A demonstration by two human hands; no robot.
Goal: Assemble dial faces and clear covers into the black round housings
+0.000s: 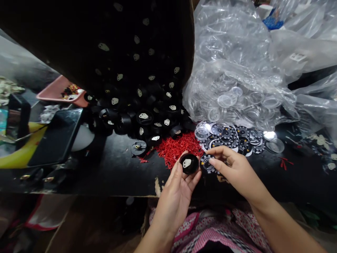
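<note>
Near the table's front edge, my left hand is closed around a round black plastic housing with a pale metal plate in its middle. Just right of it, my right hand pinches a black printed dial disc with white markings and an orange patch between thumb and fingers. The disc is very close to the housing; I cannot tell whether they touch. Behind my hands lies a heap of small red pointers. More printed dial discs are piled just beyond my right hand.
A large dark container spills many black housings onto the table. Clear round covers fill a plastic bag at right. A phone and a pink tray of small parts are at left.
</note>
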